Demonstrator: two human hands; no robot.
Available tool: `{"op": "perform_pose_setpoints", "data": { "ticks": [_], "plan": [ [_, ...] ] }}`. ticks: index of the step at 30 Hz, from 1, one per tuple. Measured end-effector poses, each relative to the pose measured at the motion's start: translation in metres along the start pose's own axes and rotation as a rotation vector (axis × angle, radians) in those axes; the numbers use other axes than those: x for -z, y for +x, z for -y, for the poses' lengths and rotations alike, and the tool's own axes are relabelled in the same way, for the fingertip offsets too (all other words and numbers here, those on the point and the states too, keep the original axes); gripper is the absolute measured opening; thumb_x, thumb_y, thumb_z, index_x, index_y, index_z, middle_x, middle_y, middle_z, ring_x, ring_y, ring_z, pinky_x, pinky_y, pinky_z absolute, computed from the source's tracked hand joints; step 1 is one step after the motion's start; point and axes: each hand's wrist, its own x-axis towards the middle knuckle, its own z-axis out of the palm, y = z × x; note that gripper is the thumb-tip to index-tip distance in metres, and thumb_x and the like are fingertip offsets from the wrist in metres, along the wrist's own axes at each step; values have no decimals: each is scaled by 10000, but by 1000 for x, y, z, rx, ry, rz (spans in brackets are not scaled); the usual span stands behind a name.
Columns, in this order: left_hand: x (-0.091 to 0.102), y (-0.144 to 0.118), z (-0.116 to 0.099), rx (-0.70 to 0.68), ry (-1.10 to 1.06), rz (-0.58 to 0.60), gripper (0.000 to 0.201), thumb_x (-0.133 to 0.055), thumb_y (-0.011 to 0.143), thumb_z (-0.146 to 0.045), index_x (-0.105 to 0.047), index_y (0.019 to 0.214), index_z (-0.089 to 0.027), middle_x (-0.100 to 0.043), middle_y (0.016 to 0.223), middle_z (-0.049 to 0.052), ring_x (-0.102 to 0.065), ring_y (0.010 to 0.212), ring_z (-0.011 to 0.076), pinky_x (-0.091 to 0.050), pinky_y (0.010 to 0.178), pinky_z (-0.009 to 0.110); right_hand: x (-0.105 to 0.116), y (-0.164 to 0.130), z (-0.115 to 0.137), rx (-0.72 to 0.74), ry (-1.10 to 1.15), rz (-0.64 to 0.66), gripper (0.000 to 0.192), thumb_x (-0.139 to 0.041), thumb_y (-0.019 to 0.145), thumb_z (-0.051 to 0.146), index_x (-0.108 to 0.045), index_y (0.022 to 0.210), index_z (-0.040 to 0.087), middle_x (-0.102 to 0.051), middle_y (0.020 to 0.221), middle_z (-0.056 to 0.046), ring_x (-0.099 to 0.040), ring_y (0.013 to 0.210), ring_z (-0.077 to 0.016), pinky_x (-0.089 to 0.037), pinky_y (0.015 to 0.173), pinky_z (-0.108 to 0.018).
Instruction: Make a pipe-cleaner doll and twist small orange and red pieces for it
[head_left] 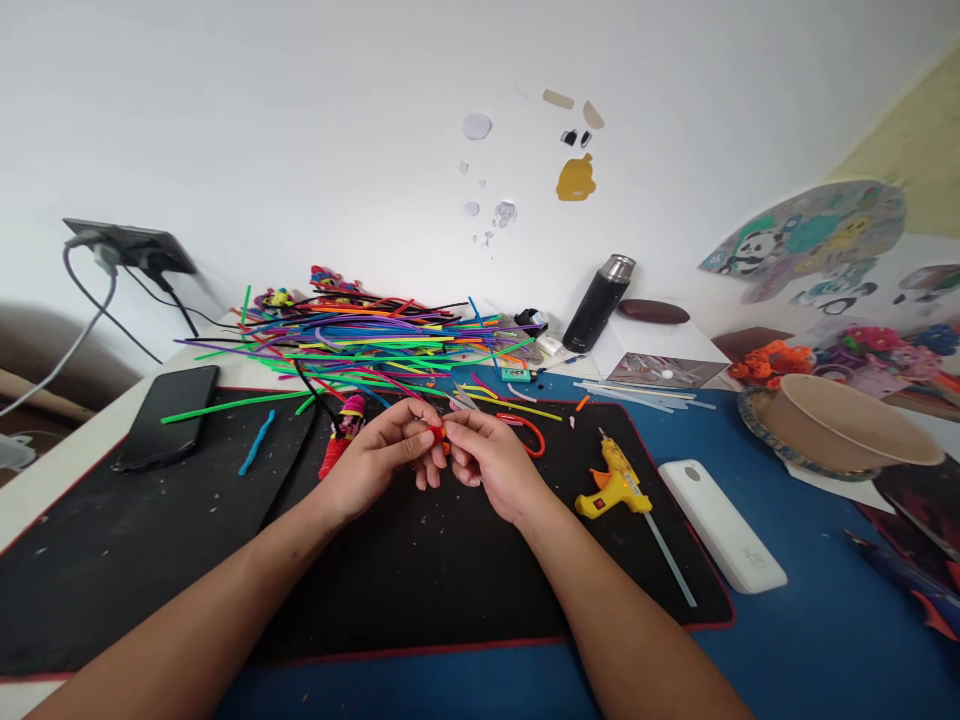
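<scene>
Your two hands meet above the middle of a black mat [420,570] on the tabletop [810,640]. Your left hand [379,455] and right hand [491,460] both pinch a small red piece [436,432], fingertips closed on it from either side. The piece is too small and too covered to tell which way its long axis runs.

Just right of your right hand, a curved red strip [534,432] lies on the mat. Further right, a yellow glue gun [611,485] lies with its nozzle pointing away from you and a clear glue stick trailing toward you. Beside it, off the mat's right edge, is a white box [724,525].

Behind your hands, a loose pile of coloured sticks [360,345] lies mostly left to right across the mat's far edge. A small red-and-pink figure [341,435] lies just left of your left hand. A phone [169,415] rests at the far left, well apart.

The mat between your forearms and toward you is open.
</scene>
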Motion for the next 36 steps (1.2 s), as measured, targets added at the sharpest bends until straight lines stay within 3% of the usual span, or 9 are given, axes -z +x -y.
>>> {"op": "perform_pose_setpoints", "data": {
  "ticks": [8, 15, 36],
  "plan": [
    [0, -1, -1, 44, -132, 12, 168, -709, 947, -294, -624, 1027, -175, -750, 768, 52, -714, 605, 175, -532, 515, 217, -1, -1, 0, -16, 33, 9, 334, -813, 765, 456, -651, 835, 173, -485, 532, 85, -406, 403, -62, -200, 420, -222],
    [4, -1, 1, 95, -188, 39, 149, -697, 950, -271, -624, 1043, -181, -751, 762, 55, -714, 586, 179, -537, 500, 215, -1, -1, 2, -29, 79, -1, 361, -830, 754, 459, -672, 920, 180, -500, 554, 83, -412, 417, -64, -202, 422, -219],
    [6, 2, -2, 161, -322, -11, 144, -746, 892, -237, -670, 983, -157, -759, 726, 55, -715, 554, 163, -534, 463, 177, -3, -2, 2, 50, -12, -6, 307, -805, 778, 444, -646, 866, 197, -480, 526, 87, -397, 426, -75, -224, 417, -223]
  ]
}}
